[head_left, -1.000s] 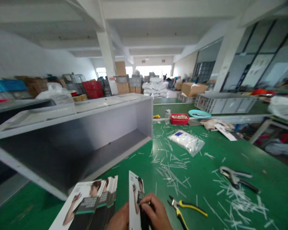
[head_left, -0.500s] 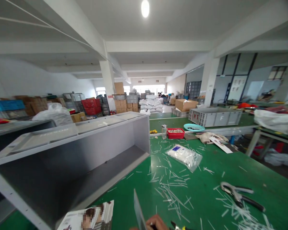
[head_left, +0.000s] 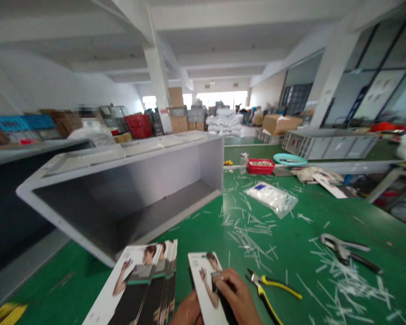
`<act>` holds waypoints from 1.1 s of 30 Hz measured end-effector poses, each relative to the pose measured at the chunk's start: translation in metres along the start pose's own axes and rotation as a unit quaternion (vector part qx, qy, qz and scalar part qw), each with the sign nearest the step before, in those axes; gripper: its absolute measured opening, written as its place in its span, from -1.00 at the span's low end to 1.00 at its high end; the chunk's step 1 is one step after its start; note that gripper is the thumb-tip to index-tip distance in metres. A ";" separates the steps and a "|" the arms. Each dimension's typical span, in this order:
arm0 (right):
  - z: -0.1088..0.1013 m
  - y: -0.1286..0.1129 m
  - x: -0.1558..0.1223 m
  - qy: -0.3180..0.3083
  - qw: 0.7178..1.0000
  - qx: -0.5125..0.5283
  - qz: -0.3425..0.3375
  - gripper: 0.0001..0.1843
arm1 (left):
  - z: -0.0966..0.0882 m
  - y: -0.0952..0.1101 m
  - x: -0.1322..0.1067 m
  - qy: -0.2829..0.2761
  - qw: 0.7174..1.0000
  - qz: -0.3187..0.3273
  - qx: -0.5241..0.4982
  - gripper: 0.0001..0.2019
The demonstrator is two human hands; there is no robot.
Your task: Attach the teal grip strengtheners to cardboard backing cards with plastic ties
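A tall printed card, white with a picture of a person in dark clothing, is held upright and slightly tilted at the bottom centre. Fingers of my left hand are closed at its lower left edge, partly hidden behind it. My right hand is curled over the card's right side, fingertips pressed on its front; anything small under them is hidden. Left of the held card lies a fanned stack of matching cards. Yellow-and-black cutting pliers rest just right of my right hand.
A grey crate lies on its side at left. White plastic strips litter the green table, with a clear bag and grey-and-black pliers among them. Behind stand a glass jar, a red tray and a blue-green plate.
My view has tipped downward, bringing more of the card stack, the yellow-handled pliers and both hands into sight. The held card has turned from nearly edge-on to show its printed front.
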State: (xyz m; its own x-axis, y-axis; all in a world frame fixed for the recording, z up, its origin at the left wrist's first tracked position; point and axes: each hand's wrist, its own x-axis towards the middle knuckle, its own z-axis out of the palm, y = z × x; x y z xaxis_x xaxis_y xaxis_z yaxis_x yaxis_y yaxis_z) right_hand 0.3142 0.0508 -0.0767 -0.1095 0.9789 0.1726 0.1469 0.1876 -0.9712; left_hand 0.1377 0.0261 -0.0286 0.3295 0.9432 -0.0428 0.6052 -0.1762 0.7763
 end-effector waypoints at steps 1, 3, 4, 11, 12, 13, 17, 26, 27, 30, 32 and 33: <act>-0.002 -0.008 -0.001 -0.019 1.000 -0.009 -0.003 -0.72 | 0.003 -0.004 -0.003 0.001 1.000 -0.011 -0.008 -0.57; -0.003 -0.016 0.002 -0.073 0.997 -0.024 -0.012 -0.78 | 0.008 -0.010 -0.007 0.022 1.000 0.006 0.016 -0.59; -0.004 -0.017 0.004 -0.082 0.996 -0.030 -0.010 -0.82 | 0.009 -0.011 -0.008 0.032 0.999 0.000 0.023 -0.61; -0.007 -0.012 0.008 -0.126 0.991 -0.018 0.029 -0.83 | 0.008 -0.005 -0.003 0.014 0.998 -0.050 -0.020 -0.76; -0.007 -0.013 0.008 -0.129 0.991 -0.018 0.028 -0.82 | 0.009 -0.006 -0.003 0.012 0.998 -0.045 -0.034 -0.77; -0.006 -0.013 0.008 -0.131 0.991 -0.018 0.026 -0.81 | 0.009 -0.007 -0.003 0.009 0.998 -0.038 -0.048 -0.78; -0.002 -0.012 0.007 -0.124 0.992 -0.007 0.026 -0.78 | 0.010 -0.011 -0.007 0.062 0.995 -0.038 -0.067 -0.79; 0.002 -0.004 0.004 -0.112 0.988 0.051 0.091 -0.72 | 0.013 -0.012 -0.026 0.147 0.983 -0.077 -0.082 -0.76; 0.003 -0.003 0.004 -0.114 0.988 0.052 0.088 -0.73 | 0.017 -0.014 -0.028 0.162 0.977 -0.097 -0.101 -0.74; 0.005 -0.003 0.003 -0.117 0.989 0.044 0.074 -0.76 | 0.026 -0.022 -0.031 0.164 0.977 -0.103 -0.093 -0.81; 0.006 -0.004 0.003 -0.120 0.990 0.035 0.063 -0.77 | 0.029 -0.028 -0.029 0.118 0.991 -0.062 -0.025 -0.87; 0.007 -0.004 0.003 -0.124 0.990 0.031 0.056 -0.77 | 0.030 -0.030 -0.028 0.094 0.995 -0.046 0.007 -0.87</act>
State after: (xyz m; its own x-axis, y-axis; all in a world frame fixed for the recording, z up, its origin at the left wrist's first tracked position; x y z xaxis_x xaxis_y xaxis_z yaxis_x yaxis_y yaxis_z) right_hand 0.3065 0.0527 -0.0731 -0.3353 0.9418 0.0249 0.1126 0.0663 -0.9914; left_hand 0.1320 -0.0030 -0.0693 0.1325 0.9912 0.0058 0.6376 -0.0897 0.7651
